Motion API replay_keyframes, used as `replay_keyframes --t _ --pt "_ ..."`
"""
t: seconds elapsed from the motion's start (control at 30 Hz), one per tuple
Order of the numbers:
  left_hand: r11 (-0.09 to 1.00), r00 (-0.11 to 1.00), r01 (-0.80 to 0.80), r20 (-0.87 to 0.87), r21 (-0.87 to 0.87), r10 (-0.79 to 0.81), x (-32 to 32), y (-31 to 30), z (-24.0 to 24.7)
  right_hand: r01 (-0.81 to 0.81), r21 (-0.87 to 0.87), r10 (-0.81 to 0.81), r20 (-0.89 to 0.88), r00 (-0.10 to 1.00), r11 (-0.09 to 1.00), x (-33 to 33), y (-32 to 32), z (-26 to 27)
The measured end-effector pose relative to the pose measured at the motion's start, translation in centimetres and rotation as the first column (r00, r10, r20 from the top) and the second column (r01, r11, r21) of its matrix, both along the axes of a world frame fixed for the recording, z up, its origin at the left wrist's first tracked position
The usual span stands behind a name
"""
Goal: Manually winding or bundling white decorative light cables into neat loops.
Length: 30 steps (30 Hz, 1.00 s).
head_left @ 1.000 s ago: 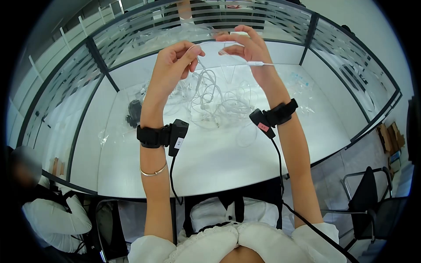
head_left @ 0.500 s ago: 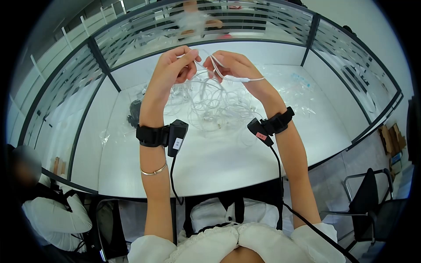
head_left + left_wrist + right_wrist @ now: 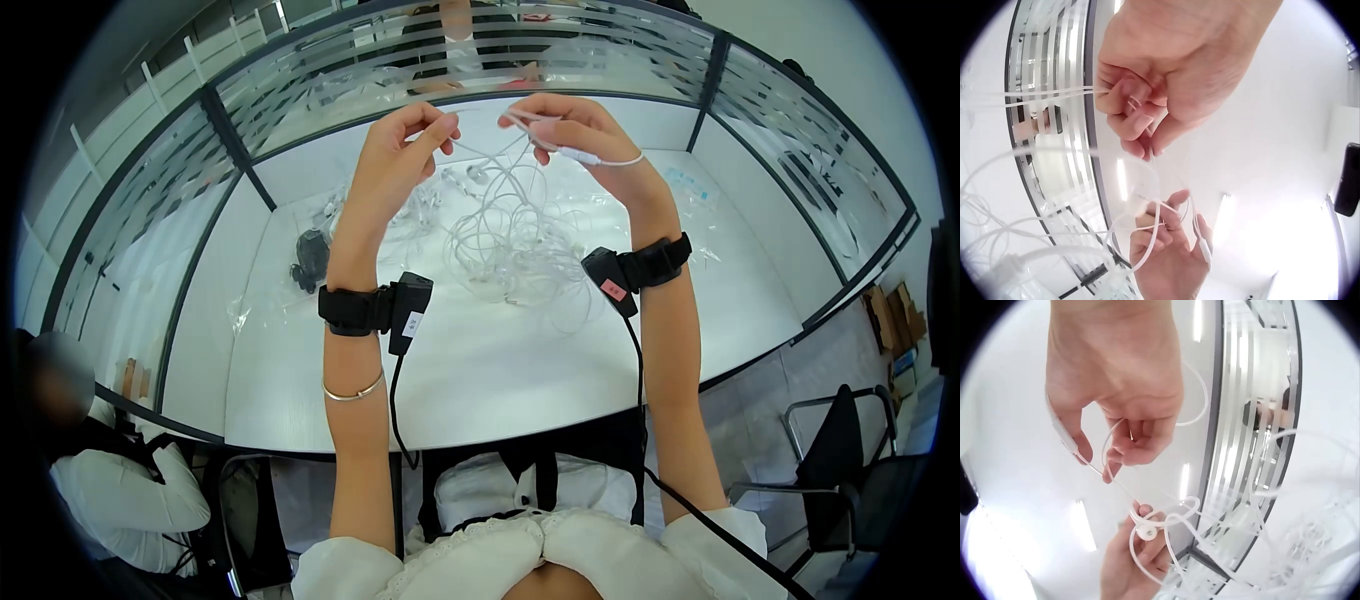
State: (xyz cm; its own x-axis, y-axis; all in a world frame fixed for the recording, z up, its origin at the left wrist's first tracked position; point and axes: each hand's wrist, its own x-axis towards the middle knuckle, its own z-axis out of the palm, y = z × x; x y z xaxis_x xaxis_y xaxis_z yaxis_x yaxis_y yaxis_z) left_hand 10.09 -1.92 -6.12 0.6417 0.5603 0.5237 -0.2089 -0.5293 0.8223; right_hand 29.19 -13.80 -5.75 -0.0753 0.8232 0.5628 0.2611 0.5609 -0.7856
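High over the table, my left hand (image 3: 398, 155) pinches a thin white cable (image 3: 480, 151) between thumb and fingertips. Strands of it pass through the curled fingers in the left wrist view. My right hand (image 3: 600, 150) holds another stretch of the white cable, with its fingers bent around it. A slim white sleeve (image 3: 578, 155) on this cable lies along the right thumb. Loops hang from between the hands into a tangled heap of white cables (image 3: 500, 235). In the right wrist view, a small round white piece (image 3: 1147, 532) hangs among the loops in front of the left hand.
Clear plastic bags (image 3: 690, 215) lie on the white table (image 3: 480, 380), and a dark object (image 3: 311, 258) stands at its left. A glass-topped partition (image 3: 480, 118) closes off the back and sides. People sit beyond it and at the left. A black chair (image 3: 850, 460) stands at right.
The right hand came down and in towards the left hand, then moved back out to the right with the cable. The left hand stayed nearly in place. The hanging loops shifted.
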Motion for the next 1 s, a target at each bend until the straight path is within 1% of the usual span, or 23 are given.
replay_keyframes --t 0.07,0.1,0.13,0.2,0.23,0.33,0.37,0.47,0.5,0.6,0.63,0.7,0.73,0.8,0.83,0.93,0.97,1.0 --pt "1.000 0.999 0.006 0.042 -0.003 -0.006 0.1 -0.2 0.1 -0.050 0.060 0.058 -0.150 0.987 0.997 0.1 0.3 -0.4" --pt "1.000 0.997 0.001 0.079 0.002 -0.001 0.2 -0.4 0.1 -0.115 0.065 0.128 -0.234 0.964 0.991 0.3 0.8 -0.7" --pt "1.000 0.993 -0.005 0.117 0.007 0.004 0.3 -0.5 0.1 -0.085 0.038 0.091 -0.223 0.971 0.996 0.6 1.0 -0.7" --pt "1.000 0.990 -0.024 0.136 -0.020 0.026 0.0 -0.5 0.3 -0.021 -0.020 0.016 -0.203 0.979 1.000 1.1 1.0 -0.9" --pt "0.999 0.989 -0.031 0.146 -0.035 0.036 -0.2 -0.5 0.4 0.123 -0.005 -0.122 -0.182 0.976 0.992 1.1 1.2 -1.3" --pt "0.995 0.975 -0.094 0.196 -0.042 0.100 -0.3 0.2 0.1 0.240 -0.091 -0.253 -0.176 0.951 0.966 1.9 0.9 -1.0" --pt "0.993 0.971 -0.108 0.208 -0.054 0.117 -0.4 0.3 0.1 0.223 -0.106 -0.242 -0.235 0.941 0.969 2.1 0.8 -0.9" --pt "0.984 0.959 -0.139 0.233 -0.113 0.162 -0.4 0.7 0.0 0.114 0.047 -0.088 -0.371 0.924 0.992 2.6 1.4 -1.1" --pt "0.983 0.952 -0.139 0.256 -0.119 0.166 -0.4 0.8 -0.1 0.091 0.063 -0.058 -0.400 0.915 0.994 2.3 1.4 -0.9" --pt "0.980 0.928 -0.142 0.325 -0.140 0.182 -0.7 1.2 -0.2 0.236 0.138 -0.211 -0.174 0.962 0.962 2.2 1.6 -1.6" --pt "0.978 0.918 -0.145 0.347 -0.150 0.189 -0.8 1.5 -0.2 0.285 0.112 -0.277 -0.084 0.957 0.952 2.4 1.8 -1.9" --pt "0.977 0.911 -0.141 0.367 -0.159 0.191 -0.9 1.6 -0.2 0.385 0.076 -0.391 0.102 0.915 0.920 2.6 2.1 -1.9" --pt "0.978 0.913 -0.134 0.364 -0.157 0.183 -1.0 1.6 -0.2 0.388 -0.027 -0.380 0.150 0.913 0.921 2.3 1.7 -1.7" --pt "0.979 0.911 -0.131 0.369 -0.157 0.182 -1.1 1.7 -0.1 0.395 -0.226 -0.341 0.243 0.908 0.890 1.7 0.9 -1.1" --pt "0.977 0.907 -0.136 0.376 -0.163 0.189 -1.1 1.9 -0.2 0.311 -0.215 -0.212 0.387 0.897 0.926 2.6 1.0 -1.4" --pt "0.981 0.897 -0.129 0.404 -0.144 0.177 -1.8 2.4 0.0 0.139 -0.320 0.053 0.525 0.849 0.937 3.1 0.7 -2.2" --pt "0.984 0.895 -0.123 0.414 -0.132 0.167 -2.0 2.5 0.1 0.182 -0.307 0.029 0.573 0.819 0.934 3.4 0.7 -2.9" --pt "0.982 0.891 -0.139 0.416 -0.131 0.182 -2.2 2.2 0.3 0.208 -0.307 0.002 0.565 0.825 0.929 3.4 0.6 -2.8"
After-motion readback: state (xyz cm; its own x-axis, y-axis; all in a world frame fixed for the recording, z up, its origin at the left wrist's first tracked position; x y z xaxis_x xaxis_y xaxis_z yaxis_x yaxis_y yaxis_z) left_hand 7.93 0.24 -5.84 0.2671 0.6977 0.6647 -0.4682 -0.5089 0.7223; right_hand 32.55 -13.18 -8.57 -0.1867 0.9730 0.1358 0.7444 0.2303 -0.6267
